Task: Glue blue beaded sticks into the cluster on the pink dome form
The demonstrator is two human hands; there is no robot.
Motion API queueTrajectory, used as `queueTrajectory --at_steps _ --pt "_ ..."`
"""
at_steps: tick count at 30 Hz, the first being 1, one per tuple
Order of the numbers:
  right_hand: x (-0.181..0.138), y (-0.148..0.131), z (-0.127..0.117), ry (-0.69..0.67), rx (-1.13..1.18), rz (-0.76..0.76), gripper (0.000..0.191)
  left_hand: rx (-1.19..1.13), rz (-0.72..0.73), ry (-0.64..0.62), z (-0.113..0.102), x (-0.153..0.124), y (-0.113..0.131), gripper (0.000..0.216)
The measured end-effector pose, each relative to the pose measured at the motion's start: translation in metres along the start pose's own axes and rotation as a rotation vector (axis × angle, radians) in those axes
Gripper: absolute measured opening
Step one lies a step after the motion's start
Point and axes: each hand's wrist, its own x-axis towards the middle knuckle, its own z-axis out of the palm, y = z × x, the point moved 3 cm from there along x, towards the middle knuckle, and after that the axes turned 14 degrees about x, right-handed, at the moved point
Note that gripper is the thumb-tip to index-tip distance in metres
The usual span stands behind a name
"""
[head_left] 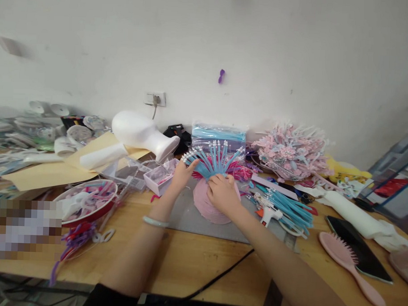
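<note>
A fan of blue pipe-cleaner-like stems (218,160), tipped with small white beads, spreads upward at the middle of the table. My left hand (184,173) is at the fan's left edge, its thumb and fingers closed around the outer stems. Over the base of the fan lies my right hand (222,192), with curled fingers pressed on the gathered stems; its fingertips are partly hidden. Under that hand a pink, ribbed round piece (207,206) rests on a grey mat (184,219). Bright pink stems (238,171) show behind the blue ones.
To the right lie a glue gun (270,213), a bundle of blue stems (294,212) and a pink hairbrush (341,251). A white foam head (138,130), a small lilac box (159,178) and a red-sided bowl (98,214) stand left. Pink flowers (291,151) are heaped behind.
</note>
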Motion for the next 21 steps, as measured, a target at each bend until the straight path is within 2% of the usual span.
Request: queueTrajectory --at_steps 4,8,13,17,21 --pt "0.000 0.000 -0.001 0.006 -0.017 -0.008 0.021 -0.301 -0.159 0.087 0.008 -0.026 -0.007 0.034" --pt "-0.001 -0.001 -0.003 0.017 -0.022 -0.002 0.020 -0.375 -0.217 0.099 0.017 -0.042 -0.005 0.031" --pt "-0.002 -0.002 -0.005 0.018 -0.010 0.003 0.020 -0.213 -0.211 0.016 0.014 -0.042 -0.001 0.018" --pt "-0.003 -0.003 -0.005 0.015 -0.007 0.006 0.020 -0.066 -0.153 -0.038 0.009 -0.041 0.005 0.025" --pt "-0.003 -0.003 -0.005 0.003 -0.012 0.014 0.021 -0.014 -0.073 -0.111 0.011 -0.041 0.009 0.027"
